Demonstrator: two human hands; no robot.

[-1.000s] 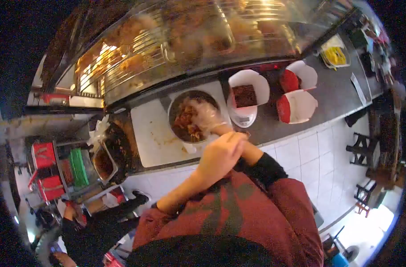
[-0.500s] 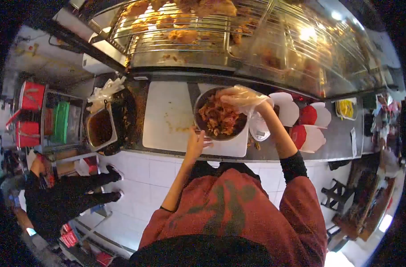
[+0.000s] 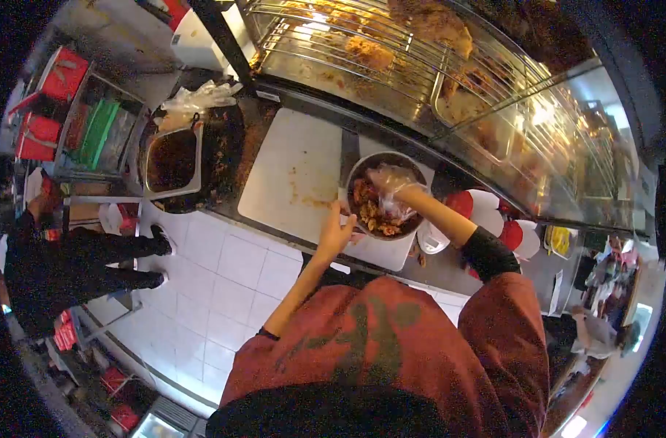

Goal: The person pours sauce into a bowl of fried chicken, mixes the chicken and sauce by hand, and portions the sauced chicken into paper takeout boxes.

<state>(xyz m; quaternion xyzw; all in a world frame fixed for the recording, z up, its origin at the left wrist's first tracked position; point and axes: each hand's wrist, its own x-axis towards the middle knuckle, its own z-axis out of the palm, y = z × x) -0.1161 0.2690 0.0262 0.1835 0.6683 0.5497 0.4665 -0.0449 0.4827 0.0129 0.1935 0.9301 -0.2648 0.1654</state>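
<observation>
My left hand [image 3: 338, 232] is bare and closed on the near-left rim of a round metal bowl [image 3: 406, 162], thumb up at the edge. Inside lie browned, reddish chopped food pieces [image 3: 373, 213], probably fried meat. My right hand [image 3: 397, 187], in a loose clear plastic glove, reaches into the bowl from the right and touches the pieces; its fingertips are blurred and partly hidden. Beneath the bowl is a white cutting board [image 3: 282, 164] with crumbs and a brownish smear. Just right of the bowl sits a small white rounded object [image 3: 431, 238], partly covered by my forearm.
Red-and-white takeaway boxes [image 3: 486, 209] stand right of my forearm. A glass-fronted warming case [image 3: 420, 120] with racks of fried food borders the counter's back. A sauce pan [image 3: 174, 162] and plastic bags [image 3: 202, 98] are left. Another person [image 3: 78, 263] stands at far left.
My right hand has moved from the bowl's upper rim down into the food. The left hand stays at the rim. The camera view has turned, tilting the counter.
</observation>
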